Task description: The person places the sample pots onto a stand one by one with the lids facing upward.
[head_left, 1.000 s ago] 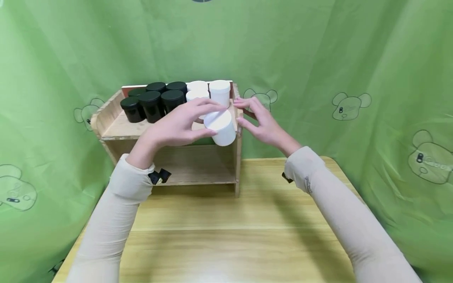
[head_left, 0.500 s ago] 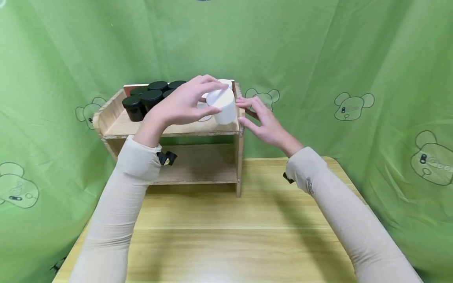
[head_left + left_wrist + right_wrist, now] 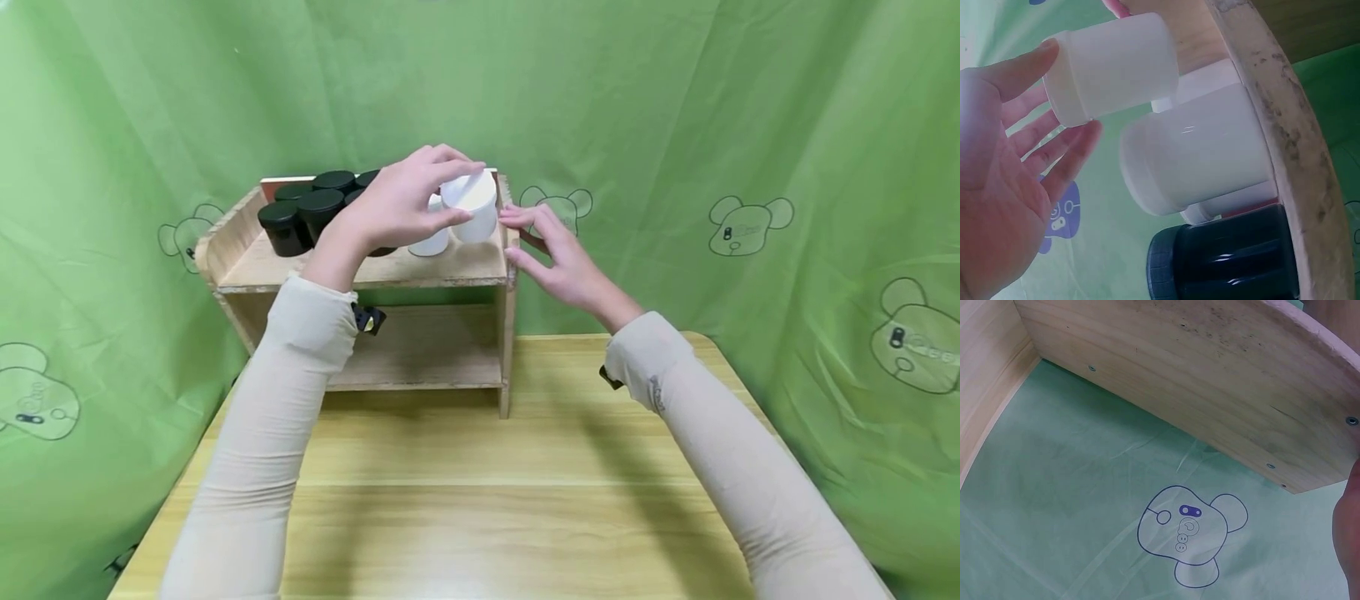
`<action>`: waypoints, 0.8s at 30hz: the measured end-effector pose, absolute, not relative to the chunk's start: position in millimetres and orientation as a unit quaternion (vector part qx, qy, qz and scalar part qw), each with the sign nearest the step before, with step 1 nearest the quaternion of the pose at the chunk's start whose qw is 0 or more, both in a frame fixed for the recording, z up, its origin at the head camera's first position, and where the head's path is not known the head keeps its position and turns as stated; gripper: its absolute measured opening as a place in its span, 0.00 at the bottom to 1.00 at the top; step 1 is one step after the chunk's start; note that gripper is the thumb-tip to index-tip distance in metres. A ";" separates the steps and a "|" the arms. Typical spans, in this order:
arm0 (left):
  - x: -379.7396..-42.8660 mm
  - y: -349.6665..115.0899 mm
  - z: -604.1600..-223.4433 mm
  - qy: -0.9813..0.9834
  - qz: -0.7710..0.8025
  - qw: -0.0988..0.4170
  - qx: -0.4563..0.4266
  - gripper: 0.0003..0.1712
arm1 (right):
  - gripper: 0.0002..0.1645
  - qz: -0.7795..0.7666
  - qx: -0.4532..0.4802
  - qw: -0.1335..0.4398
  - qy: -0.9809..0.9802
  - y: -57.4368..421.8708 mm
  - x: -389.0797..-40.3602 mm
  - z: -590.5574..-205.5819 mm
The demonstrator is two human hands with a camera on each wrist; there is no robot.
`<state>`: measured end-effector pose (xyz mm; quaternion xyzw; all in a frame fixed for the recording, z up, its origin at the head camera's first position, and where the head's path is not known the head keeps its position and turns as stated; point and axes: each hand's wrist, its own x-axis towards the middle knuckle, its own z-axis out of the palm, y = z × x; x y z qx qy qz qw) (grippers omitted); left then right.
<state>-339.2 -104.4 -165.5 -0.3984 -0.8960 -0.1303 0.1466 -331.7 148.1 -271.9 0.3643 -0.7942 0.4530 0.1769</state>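
My left hand [image 3: 405,200] pinches the lid end of a white jar [image 3: 1116,65] between thumb and fingers, over the right end of the wooden shelf's top board [image 3: 465,271]. In the left wrist view a gap shows between the jar's base and the board. Another white jar [image 3: 1197,150] stands just beside it, with more white ones partly hidden behind. Several black jars [image 3: 283,229] fill the left part of the board. My right hand [image 3: 558,258] touches the shelf's right side panel [image 3: 1210,375], its fingers fairly straight and holding no jar.
The shelf's lower board [image 3: 427,350] lies under the jars. The unit stands at the back of a pale wooden table [image 3: 465,517]. A green curtain [image 3: 637,100] with bear-head prints hangs behind and along both sides.
My left hand has carried the white jar from in front of the shelf, up and back, over the top board's right end. The right hand stays at the side panel.
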 end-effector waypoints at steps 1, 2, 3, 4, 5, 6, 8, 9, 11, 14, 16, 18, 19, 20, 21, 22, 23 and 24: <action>-340.3 -103.4 -166.3 -0.897 -0.129 0.146 -0.397 0.35 | 0.24 0.453 0.364 0.177 -0.794 149.3 -335.6 -274.6; -341.2 -102.6 -167.1 -0.898 -0.127 0.144 -0.396 0.35 | 0.25 0.452 0.364 0.177 -0.795 150.5 -338.9 -277.1; -342.3 -101.6 -168.1 -0.898 -0.126 0.142 -0.397 0.35 | 0.25 0.451 0.364 0.177 -0.796 152.2 -342.4 -279.7; -343.5 -100.6 -169.2 -0.898 -0.125 0.141 -0.397 0.35 | 0.25 0.451 0.364 0.176 -0.796 153.5 -344.3 -281.0; -344.5 -99.9 -170.1 -0.899 -0.123 0.140 -0.397 0.35 | 0.25 0.451 0.364 0.176 -0.796 154.4 -345.4 -281.8; -345.5 -99.3 -170.8 -0.899 -0.120 0.139 -0.397 0.35 | 0.25 0.451 0.364 0.175 -0.796 155.2 -346.1 -282.2; -347.8 -98.1 -171.4 -0.900 -0.116 0.140 -0.396 0.35 | 0.25 0.451 0.365 0.176 -0.795 156.1 -346.5 -281.8; -349.1 -97.6 -171.7 -0.901 -0.114 0.141 -0.395 0.35 | 0.25 0.452 0.366 0.176 -0.794 156.6 -347.1 -281.6; -351.2 -97.2 -172.3 -0.902 -0.112 0.140 -0.392 0.35 | 0.25 0.452 0.368 0.176 -0.793 156.6 -346.9 -280.5; -354.2 -96.6 -174.4 -0.905 -0.110 0.135 -0.388 0.34 | 0.25 0.451 0.371 0.175 -0.793 156.2 -346.6 -279.5; -355.8 -96.2 -176.0 -0.908 -0.107 0.130 -0.384 0.35 | 0.25 0.450 0.371 0.174 -0.793 156.0 -346.2 -279.4; -356.9 -95.9 -177.1 -0.910 -0.102 0.126 -0.381 0.35 | 0.25 0.450 0.370 0.174 -0.794 155.7 -345.3 -279.2; -357.6 -95.9 -177.5 -0.911 -0.100 0.126 -0.380 0.35 | 0.26 0.451 0.370 0.174 -0.793 155.4 -345.0 -279.2; -358.4 -95.9 -178.0 -0.912 -0.097 0.127 -0.379 0.35 | 0.26 0.452 0.370 0.174 -0.793 155.2 -344.7 -279.0; -358.9 -95.9 -178.3 -0.912 -0.095 0.127 -0.378 0.35 | 0.26 0.453 0.369 0.175 -0.792 155.0 -344.4 -278.9; -359.6 -95.9 -178.5 -0.913 -0.093 0.127 -0.377 0.35 | 0.26 0.455 0.369 0.175 -0.791 154.8 -344.0 -278.6; -360.1 -96.0 -178.9 -0.913 -0.092 0.126 -0.377 0.35 | 0.26 0.455 0.370 0.175 -0.791 154.7 -343.8 -278.3; -360.6 -96.0 -179.4 -0.914 -0.091 0.126 -0.376 0.35 | 0.26 0.456 0.370 0.175 -0.790 154.5 -343.8 -278.2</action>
